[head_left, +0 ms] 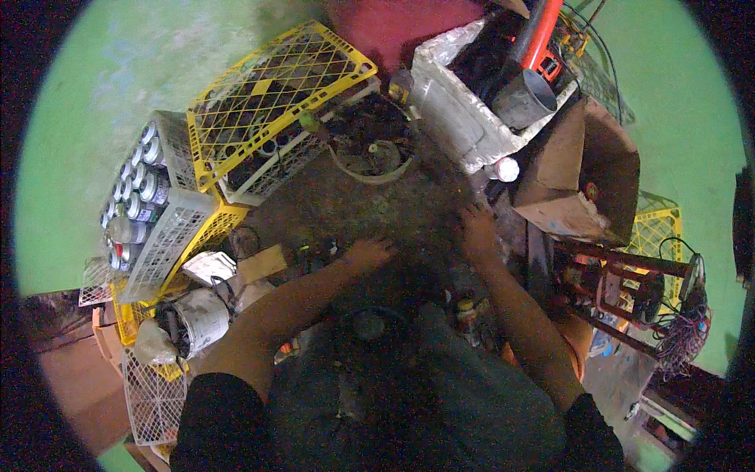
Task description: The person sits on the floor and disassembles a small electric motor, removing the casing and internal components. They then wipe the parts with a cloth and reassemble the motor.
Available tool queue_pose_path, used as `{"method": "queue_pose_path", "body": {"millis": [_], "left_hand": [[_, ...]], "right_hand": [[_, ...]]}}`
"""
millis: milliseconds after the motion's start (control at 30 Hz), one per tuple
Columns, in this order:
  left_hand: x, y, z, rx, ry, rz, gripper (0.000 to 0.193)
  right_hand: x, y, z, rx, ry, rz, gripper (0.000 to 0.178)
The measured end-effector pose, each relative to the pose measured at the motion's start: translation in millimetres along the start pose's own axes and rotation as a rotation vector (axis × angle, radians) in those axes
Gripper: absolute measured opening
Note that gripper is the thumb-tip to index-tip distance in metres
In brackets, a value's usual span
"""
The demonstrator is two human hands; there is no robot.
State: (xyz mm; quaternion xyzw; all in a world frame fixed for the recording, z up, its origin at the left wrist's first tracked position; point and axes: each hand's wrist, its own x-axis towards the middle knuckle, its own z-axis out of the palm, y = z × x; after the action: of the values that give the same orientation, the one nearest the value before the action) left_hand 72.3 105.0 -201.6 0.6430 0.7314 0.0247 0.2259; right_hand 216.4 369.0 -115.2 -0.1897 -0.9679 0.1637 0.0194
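A dark, grimy work surface (346, 206) fills the centre. On it sits 1 round basin (374, 178), with a white foam box (450, 114) along the surface's right side.

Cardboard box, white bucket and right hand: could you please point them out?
Cardboard box (560, 161), head view: left side.
White bucket (208, 321), head view: outer wall.
Right hand (479, 229), head view: back.
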Motion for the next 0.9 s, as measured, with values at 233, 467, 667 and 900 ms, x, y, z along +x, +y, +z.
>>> {"method": "queue_pose_path", "body": {"millis": [233,467,667,900], "left_hand": [[-7.2,-23.8,-22.8,-0.011,-0.198,-0.181,0.034],[-51.2,-7.0,-137.7,-0.327,0.731,-0.214,0.021],[-35.2,-14.3,-212.8,-0.384,1.122,-0.047,0.028],[-5.4,-32.9,-232.1,0.109,0.953,-0.170,0.028]], "right_hand": [[52.2,-64.1,-67.9,0.373,0.641,-0.141,0.031],[105.1,-124.3,-113.0,0.368,0.753,-0.416,0.025],[128.1,-117.5,-68.7,-0.070,0.499,-0.394,0.030],[119.1,-127.5,-75.3,-0.137,0.376,-0.326,0.032]]}}
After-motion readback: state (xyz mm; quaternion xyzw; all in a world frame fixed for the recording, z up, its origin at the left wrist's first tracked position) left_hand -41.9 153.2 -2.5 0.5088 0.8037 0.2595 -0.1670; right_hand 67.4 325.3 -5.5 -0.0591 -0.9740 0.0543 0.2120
